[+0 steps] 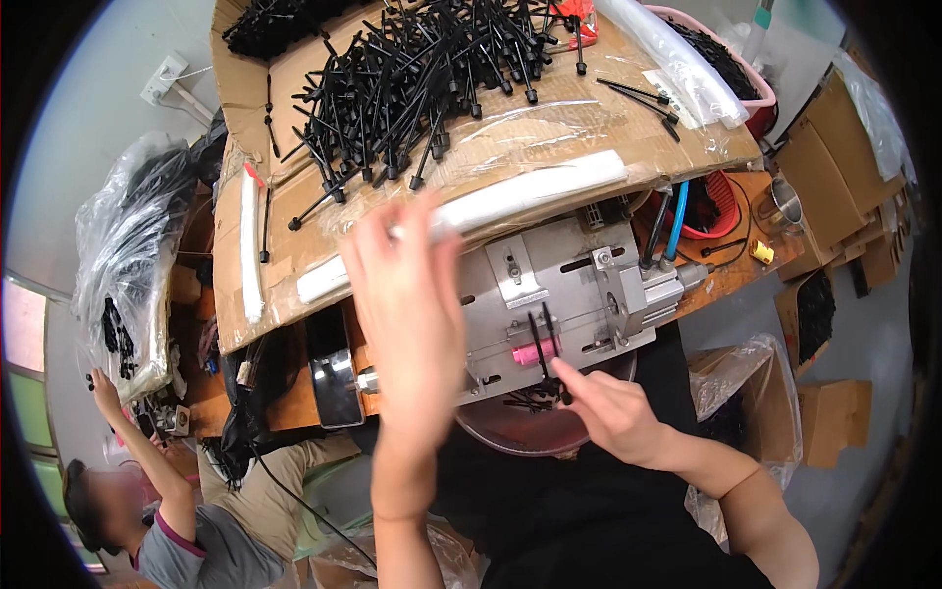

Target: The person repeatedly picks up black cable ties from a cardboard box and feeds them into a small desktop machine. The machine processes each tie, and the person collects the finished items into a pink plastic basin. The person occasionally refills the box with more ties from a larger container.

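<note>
My left hand (410, 324) is raised over the front edge of a cardboard sheet (549, 128), its fingers stretched up and slightly blurred, with nothing visible in them. On that sheet lies a heap of black plastic rods with knobbed ends (412, 88). Over a grey metal fixture (500, 294), my right hand (616, 412) pinches black knobbed rods (546, 339) by their lower ends; two shafts point up past a pink block (533, 351). How many it holds is unclear. Beneath the fixture, a reddish bowl (520, 437) contains more black pieces.
White foam strips (530, 191) line the sheet's front edge. A metal cylinder (657, 294) is mounted at the fixture's right, near a red basket (721, 211) and a metal cup (780, 201). At left, a co-worker (186, 530) reaches toward a plastic-covered pile (137, 236). Cardboard boxes stand right.
</note>
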### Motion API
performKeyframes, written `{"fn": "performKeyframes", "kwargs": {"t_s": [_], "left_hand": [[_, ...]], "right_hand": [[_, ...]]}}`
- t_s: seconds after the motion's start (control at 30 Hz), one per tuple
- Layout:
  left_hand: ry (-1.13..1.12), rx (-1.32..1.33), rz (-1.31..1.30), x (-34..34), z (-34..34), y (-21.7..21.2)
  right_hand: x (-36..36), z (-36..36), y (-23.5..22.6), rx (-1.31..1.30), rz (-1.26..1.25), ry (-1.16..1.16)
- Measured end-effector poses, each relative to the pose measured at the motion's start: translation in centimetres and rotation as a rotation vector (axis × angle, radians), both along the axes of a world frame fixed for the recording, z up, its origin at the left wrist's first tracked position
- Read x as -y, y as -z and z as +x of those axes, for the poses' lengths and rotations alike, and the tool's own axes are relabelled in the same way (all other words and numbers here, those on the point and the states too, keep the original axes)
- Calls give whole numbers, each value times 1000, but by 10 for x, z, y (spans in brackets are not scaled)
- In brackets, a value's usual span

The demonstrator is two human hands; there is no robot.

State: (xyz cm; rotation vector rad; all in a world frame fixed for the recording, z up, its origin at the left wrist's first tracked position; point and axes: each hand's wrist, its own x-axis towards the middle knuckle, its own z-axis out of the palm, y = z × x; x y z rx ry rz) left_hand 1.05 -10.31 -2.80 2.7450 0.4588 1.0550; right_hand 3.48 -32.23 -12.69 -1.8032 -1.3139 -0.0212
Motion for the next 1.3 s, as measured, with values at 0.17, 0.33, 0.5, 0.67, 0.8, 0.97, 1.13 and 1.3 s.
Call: {"fn": "performKeyframes", "kwargs": {"t_s": [0.17, 0.33, 0.5, 0.67, 0.8, 0.97, 1.13, 1.3], "left_hand": [[221, -160, -236, -63, 23, -13], [172, -29, -269, -21, -7, -14], [130, -133, -148, 67, -82, 30], [133, -361, -95, 105, -84, 79], [106, -377, -69, 105, -75, 80], [134, -414, -118, 100, -75, 71], [192, -252, -99, 45, -56, 19], [-81, -82, 85, -56, 36, -17]], "right_hand": [[-19, -4, 9, 30, -20, -11], [-14, 1, 5, 9, -99, 3], [-10, 7, -21, 43, -14, 41], [7, 17, -35, -64, -32, 153], [9, 18, -42, -130, 12, 182], [8, 18, -51, -185, 15, 168], [-27, 63, -79, 302, 167, 144], [-143, 148, -124, 472, 17, 298]]}}
